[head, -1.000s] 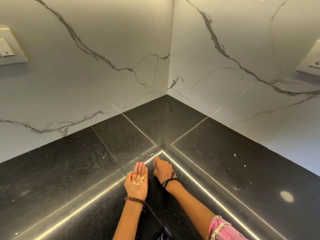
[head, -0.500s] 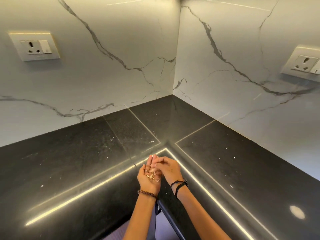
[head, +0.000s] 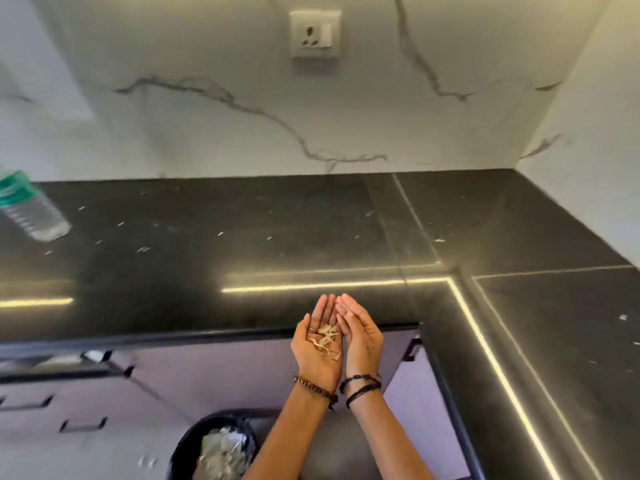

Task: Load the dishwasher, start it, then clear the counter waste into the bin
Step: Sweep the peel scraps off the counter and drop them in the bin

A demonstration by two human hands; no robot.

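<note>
- I am holding my left hand (head: 317, 351) palm up, fingers straight and close together, just off the front edge of the counter (head: 242, 244), near its inner corner.
- A small heap of pale, dry scraps (head: 325, 339) is lying in that palm; my fingers are not curling round them, only carrying them.
- My right hand (head: 362, 336) is standing on edge beside the left, its fingers straight and slightly bent inward, its fingertips touching those of the left so that the two are forming a shallow cup; it is gripping nothing.
- A beaded band is sitting on my left wrist and dark cords on my right.
- The bin (head: 214, 448), black and round, is standing on the floor below and to the left of my forearms, at the bottom edge of the view; crumpled pale waste is filling it, though blur is keeping me from telling what the waste is.
- More light crumbs (head: 143, 249) are lying scattered over the counter's left and middle stretch, and a few near its right edge.
- A clear bottle (head: 29, 209) with a green label is standing at the counter's far left, its top cut off by the frame.
- A socket (head: 315, 33) is sitting on the marble wall behind the counter.
</note>
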